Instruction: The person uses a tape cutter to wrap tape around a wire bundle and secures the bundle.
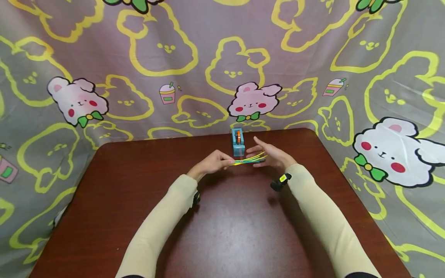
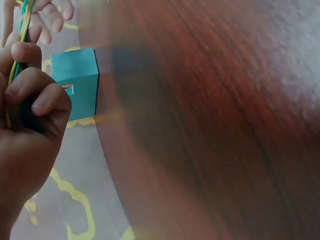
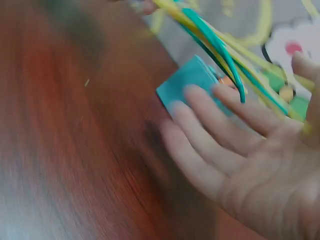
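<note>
Sleeves (image 1: 167,216) frame hands (image 1: 211,162) (image 1: 276,155) and strands (image 1: 247,160) inside table edges (image 1: 205,139).

We see the left hand (image 2: 32,132) with its fingers curled around a bundle of thin, flexible yellow and green strands (image 2: 24,29).
Near the strands' upper end we make out the loosely spread fingers of the right hand (image 2: 54,19); partly behind our left-hand grip we see a smooth teal rectangular box (image 2: 82,85) with a slot showing orange, beside a reddish-brown wood-grained surface (image 2: 215,130) and grey cloth with yellow outlines (image 2: 72,165).
</note>
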Tool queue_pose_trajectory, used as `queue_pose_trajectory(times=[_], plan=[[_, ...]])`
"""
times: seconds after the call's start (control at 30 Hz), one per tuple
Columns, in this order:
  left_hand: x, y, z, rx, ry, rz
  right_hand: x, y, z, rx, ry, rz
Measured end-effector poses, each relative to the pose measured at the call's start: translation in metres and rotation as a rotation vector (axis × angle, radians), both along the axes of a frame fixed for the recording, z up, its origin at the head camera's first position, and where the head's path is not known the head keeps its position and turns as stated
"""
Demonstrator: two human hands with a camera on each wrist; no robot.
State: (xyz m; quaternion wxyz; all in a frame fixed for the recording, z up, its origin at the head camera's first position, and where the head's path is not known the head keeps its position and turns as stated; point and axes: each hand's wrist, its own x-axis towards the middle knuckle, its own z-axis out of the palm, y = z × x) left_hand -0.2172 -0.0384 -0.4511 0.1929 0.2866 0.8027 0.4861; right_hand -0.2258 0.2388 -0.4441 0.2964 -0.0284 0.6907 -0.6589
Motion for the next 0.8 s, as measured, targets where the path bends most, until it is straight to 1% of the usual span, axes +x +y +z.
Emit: queue_pose_trajectory(times=[0.07,0.1,0.13,0.2,0.3,0.4,0.5,0.6,0.7,0.8], plan=[[0.001,0.0,0.0,-0.003,0.04,0.002,-0.002,0.002,-0.006,-0.158,-0.17,0.004],[0.002,0.0,0.0,-0.005,0.056,0.001,-0.002,0.004,-0.009,-0.215,-0.235,0.014],[0.002,0.001,0.0,-0.007,0.073,0.0,-0.002,0.005,-0.011,-0.256,-0.281,0.029],[0.003,0.001,-0.001,-0.012,0.098,0.0,-0.003,0.006,-0.015,-0.288,-0.321,0.063],[0.003,0.001,-0.001,-0.022,0.131,0.006,-0.003,0.007,-0.02,-0.291,-0.333,0.109],[0.003,0.0,-0.001,-0.041,0.162,0.013,-0.003,0.007,-0.024,-0.261,-0.337,0.112],[0.003,-0.001,-0.001,-0.07,0.187,0.026,-0.003,0.006,-0.027,-0.196,-0.341,0.096],[0.004,-0.001,-0.001,-0.096,0.205,0.037,-0.003,0.005,-0.029,-0.131,-0.316,0.105],[0.005,-0.002,0.0,-0.117,0.227,0.04,-0.003,0.005,-0.031,-0.104,-0.283,0.146],[0.006,-0.002,0.001,-0.14,0.246,0.046,-0.004,0.005,-0.033,-0.119,-0.267,0.195]])
